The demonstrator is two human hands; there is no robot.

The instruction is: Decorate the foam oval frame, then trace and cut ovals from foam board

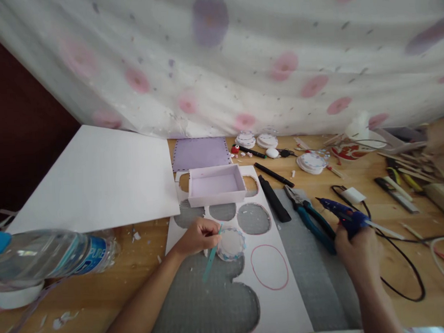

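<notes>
Left hand [197,235] pinched on a teal strip [212,257], pressing it against the rim of a white disc [231,244] that lies on the cut sheet [283,301], just at 3 o'clock of the fingers. Right hand [360,253] clenched around a blue glue gun [342,215], nozzle aimed toward 10 o'clock, cord [406,271] looping away at 3 o'clock across the table [102,294]. Blue pliers [312,221] resting just at 9 o'clock of the gun; black knife [274,199] beyond them at 11 o'clock. Lilac box [215,184] sitting at 12 o'clock of the disc, over the cut-out holes; a red-outlined circle [269,266] uncut at 4 o'clock of the disc. Water bottle [45,255] lying on its side far at 9 o'clock, white board [97,177] at 10 o'clock. Risks, judged from this layout: hot nozzle likely to meet the left fingertips, given how closely they hug the disc's rim; strip prone to springing off the curve if the pinch loosens before glue sets; cord liable to snag on the pliers and jerk the gun off line; stray glue apt to bond disc to sheet.
</notes>
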